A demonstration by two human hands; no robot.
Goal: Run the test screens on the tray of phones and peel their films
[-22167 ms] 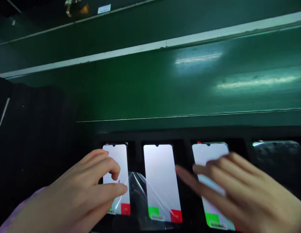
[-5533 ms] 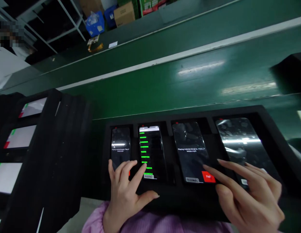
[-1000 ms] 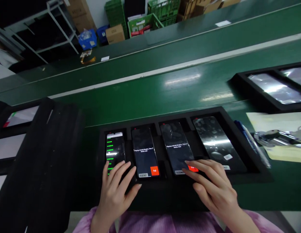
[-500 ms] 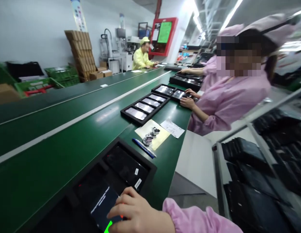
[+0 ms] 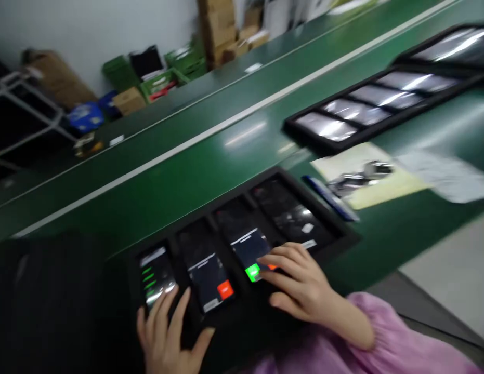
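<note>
A black tray [image 5: 345,238] lies in front of me with several phones in separate slots. The fingertips of my left hand [image 5: 167,335], spread apart, rest at the lower part of the leftmost phone [image 5: 151,270], whose screen shows green lines. My right hand [image 5: 302,283] is over the third phone [image 5: 247,244], its fingers stretched out near a green and a red button on the screen. Between my hands is the second phone [image 5: 205,278], with a red button lit. The rightmost phone [image 5: 286,208] has a dark screen and white labels. Neither hand holds anything.
A blue pen [image 5: 330,198], yellow paper [image 5: 397,191] with blurred shiny metal objects [image 5: 358,179] and a white sheet [image 5: 456,179] lie right of the tray. Beyond is another black tray [image 5: 294,136] of phones. Green crates [image 5: 191,61] and cardboard boxes [image 5: 220,23] stand behind the green bench [image 5: 167,192].
My view has swung left and down, so the co-workers are out of sight. My left hand has come into view at the leftmost phone; my right hand remains at the third phone.
</note>
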